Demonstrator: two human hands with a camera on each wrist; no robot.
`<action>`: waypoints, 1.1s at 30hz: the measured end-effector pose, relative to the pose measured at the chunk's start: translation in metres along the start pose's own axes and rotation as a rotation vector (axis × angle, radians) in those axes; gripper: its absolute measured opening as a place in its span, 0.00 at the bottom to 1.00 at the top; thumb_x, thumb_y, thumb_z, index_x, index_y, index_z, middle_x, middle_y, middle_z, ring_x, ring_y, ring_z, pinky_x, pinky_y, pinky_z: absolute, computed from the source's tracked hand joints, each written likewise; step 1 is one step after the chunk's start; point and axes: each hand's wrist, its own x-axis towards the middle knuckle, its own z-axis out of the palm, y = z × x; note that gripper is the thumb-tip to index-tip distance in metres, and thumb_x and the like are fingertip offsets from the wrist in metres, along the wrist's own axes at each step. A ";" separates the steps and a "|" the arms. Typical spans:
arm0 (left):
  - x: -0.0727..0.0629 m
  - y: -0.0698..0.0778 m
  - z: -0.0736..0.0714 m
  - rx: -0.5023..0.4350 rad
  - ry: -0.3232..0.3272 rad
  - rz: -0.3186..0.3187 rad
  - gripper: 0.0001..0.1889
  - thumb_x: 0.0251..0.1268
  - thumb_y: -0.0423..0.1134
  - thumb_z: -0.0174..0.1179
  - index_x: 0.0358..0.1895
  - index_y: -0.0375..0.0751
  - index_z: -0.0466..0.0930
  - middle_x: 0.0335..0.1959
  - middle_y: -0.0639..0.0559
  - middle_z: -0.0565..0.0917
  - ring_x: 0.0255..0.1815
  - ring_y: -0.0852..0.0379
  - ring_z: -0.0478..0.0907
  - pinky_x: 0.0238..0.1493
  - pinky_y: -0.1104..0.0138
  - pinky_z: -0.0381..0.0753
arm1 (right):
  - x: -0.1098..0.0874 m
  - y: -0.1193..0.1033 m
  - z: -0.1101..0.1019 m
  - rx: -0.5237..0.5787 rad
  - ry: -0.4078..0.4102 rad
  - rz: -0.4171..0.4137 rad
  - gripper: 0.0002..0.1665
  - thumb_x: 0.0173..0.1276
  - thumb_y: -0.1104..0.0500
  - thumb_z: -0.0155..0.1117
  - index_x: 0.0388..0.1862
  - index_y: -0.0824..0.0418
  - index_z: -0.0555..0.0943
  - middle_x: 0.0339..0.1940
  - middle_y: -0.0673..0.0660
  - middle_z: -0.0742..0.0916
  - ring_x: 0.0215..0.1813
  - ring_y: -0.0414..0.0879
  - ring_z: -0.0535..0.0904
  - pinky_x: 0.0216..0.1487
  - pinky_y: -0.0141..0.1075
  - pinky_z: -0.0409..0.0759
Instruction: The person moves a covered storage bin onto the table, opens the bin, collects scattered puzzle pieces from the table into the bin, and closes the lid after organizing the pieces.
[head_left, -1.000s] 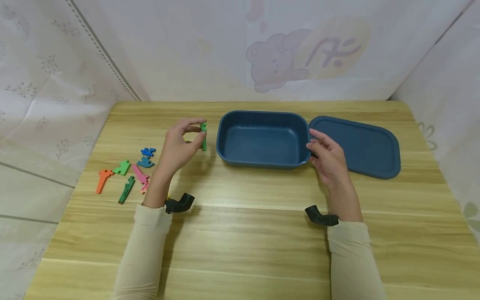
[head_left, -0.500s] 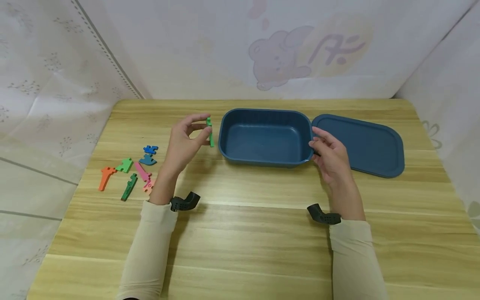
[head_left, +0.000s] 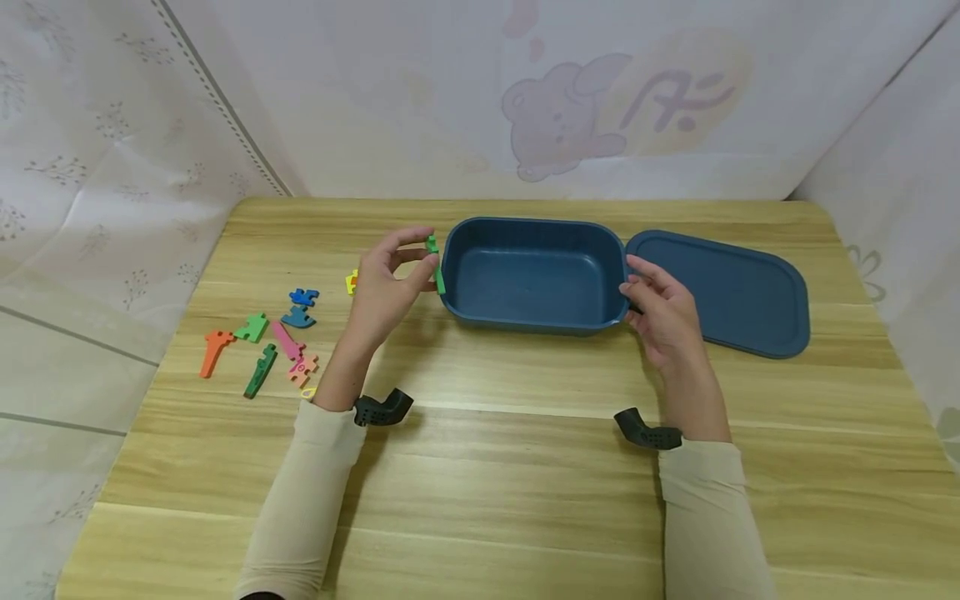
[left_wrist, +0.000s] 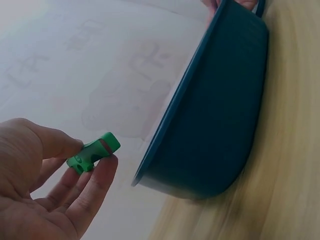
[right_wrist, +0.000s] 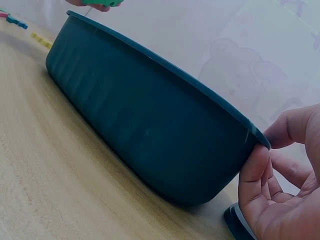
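Between thumb and fingers my left hand [head_left: 388, 287] pinches a green puzzle piece [left_wrist: 95, 152], held up at the left end of a dark blue plastic box [head_left: 532, 287]. In the left wrist view the piece is apart from the box rim. My right hand [head_left: 663, 312] grips the box's right end, thumb and fingers at the rim, as the right wrist view shows. Nothing lies inside the box. Its matching blue lid [head_left: 738, 292] lies flat to the right, partly behind my right hand.
Left of my left arm several puzzle pieces lie scattered: an orange one [head_left: 214, 352], a dark green one [head_left: 260, 372], a light green one [head_left: 252, 327], a pink one [head_left: 288, 340] and blue ones [head_left: 298, 317]. A yellow piece [head_left: 351, 283] shows beside my left hand. Printed curtains stand behind the table.
My left hand has carried the green puzzle piece rightward, up to the box's left rim. My right hand keeps its grip on the box. The yellow piece has come into view behind the left hand.
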 end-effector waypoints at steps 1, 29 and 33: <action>0.000 0.000 0.002 -0.001 0.002 0.000 0.21 0.74 0.29 0.64 0.67 0.37 0.80 0.67 0.43 0.80 0.58 0.52 0.83 0.42 0.56 0.93 | 0.000 0.000 0.000 -0.002 0.002 0.001 0.34 0.78 0.63 0.64 0.80 0.56 0.71 0.50 0.49 0.75 0.43 0.39 0.75 0.33 0.25 0.80; -0.005 0.002 0.024 0.087 -0.018 0.093 0.18 0.73 0.28 0.64 0.63 0.32 0.82 0.63 0.41 0.82 0.59 0.44 0.86 0.37 0.74 0.89 | 0.000 0.000 0.003 -0.020 0.007 -0.012 0.34 0.78 0.63 0.64 0.81 0.56 0.71 0.51 0.49 0.75 0.44 0.40 0.75 0.33 0.25 0.80; -0.004 0.005 0.028 0.108 -0.023 0.111 0.17 0.73 0.29 0.65 0.63 0.35 0.82 0.63 0.42 0.82 0.60 0.45 0.86 0.35 0.75 0.87 | 0.000 0.000 0.003 -0.024 0.012 -0.015 0.34 0.78 0.63 0.64 0.80 0.56 0.71 0.50 0.49 0.75 0.44 0.39 0.75 0.33 0.25 0.80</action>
